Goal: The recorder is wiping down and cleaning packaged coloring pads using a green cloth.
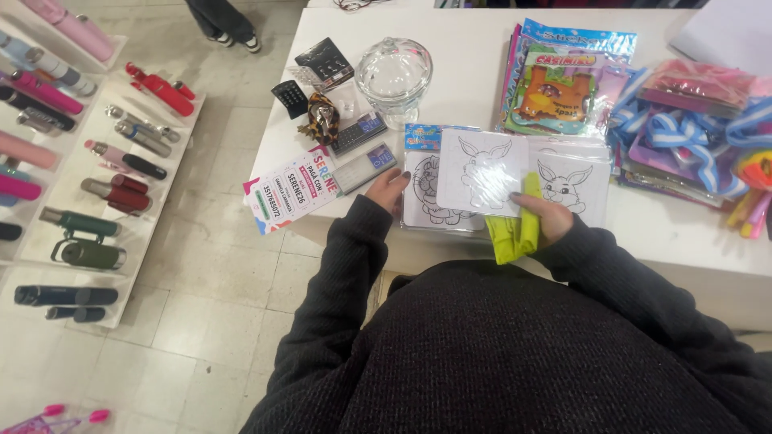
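- Head view: right hand (pixel 547 219) pinches a lime-green cloth (pixel 515 229) between thumb and curled fingers; the cloth folds down over the near edge of the white table (pixel 683 229).
- The cloth's upper end lies on a clear-wrapped colouring card with a rabbit outline (pixel 481 170), which is on top of the card stack.
- Second rabbit card (pixel 575 183) sits just right of it, partly under the right hand; a third card with a round animal outline (pixel 430 201) lies below left.
- Left hand (pixel 388 189) is loosely curled, holding nothing, fingertips resting at the left edge of that lower card.
- Both arms are in dark knit sleeves.
- Just left of the left hand: two small grey calculators (pixel 363 153) and a pink-and-white printed sign (pixel 291 193) overhanging the table corner.
- Behind those: a lidded glass jar (pixel 394 76), a leopard-print hair clip (pixel 322 119) and a small black box (pixel 323 63).
- Far right: stacked sticker packs (pixel 563 80), blue-and-white striped ribbons (pixel 683 133) and coloured markers (pixel 752 210).
- On the floor to the left, a white display rack (pixel 173 189) holds insulated bottles in pink, red, green and black.
- Another person's feet (pixel 233 38) are at the top edge, well apart from the table.
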